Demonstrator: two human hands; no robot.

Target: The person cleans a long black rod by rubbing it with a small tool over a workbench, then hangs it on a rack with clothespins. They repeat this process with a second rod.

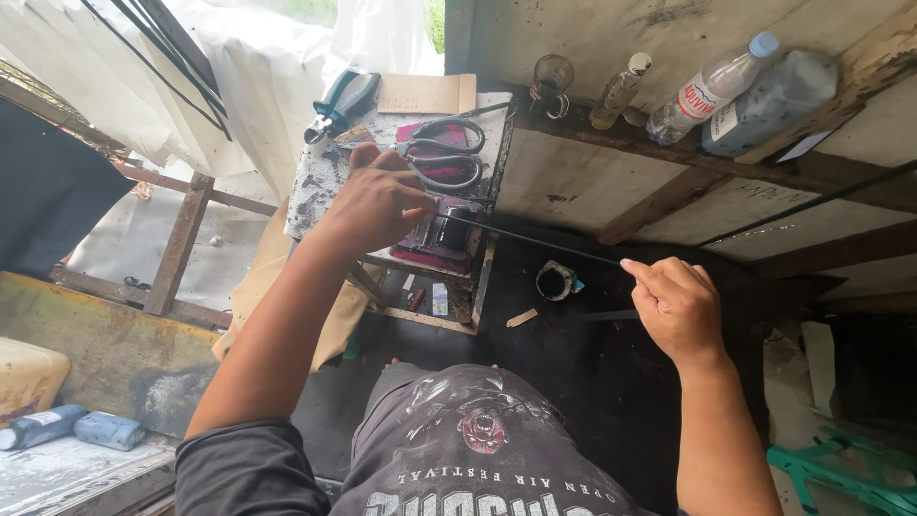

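Note:
My left hand point(377, 203) rests on a small worn work stand point(320, 182), its fingers pinching one end of a thin black strip point(535, 243) beside a small black block point(453, 229). My right hand point(674, 304) pinches the strip's other end, holding it stretched and nearly level above the dark floor. Large scissors point(444, 153) lie on a pink pad point(430, 250) just beyond my left hand. Blue-handled pliers point(342, 103) sit at the stand's far left corner.
A wooden ledge point(669, 158) on the wall carries a glass point(551, 80), a small bottle point(619, 91) and two plastic bottles point(712, 88). A round tin point(555, 281) lies on the floor below the strip. A green stool point(841, 468) is at lower right.

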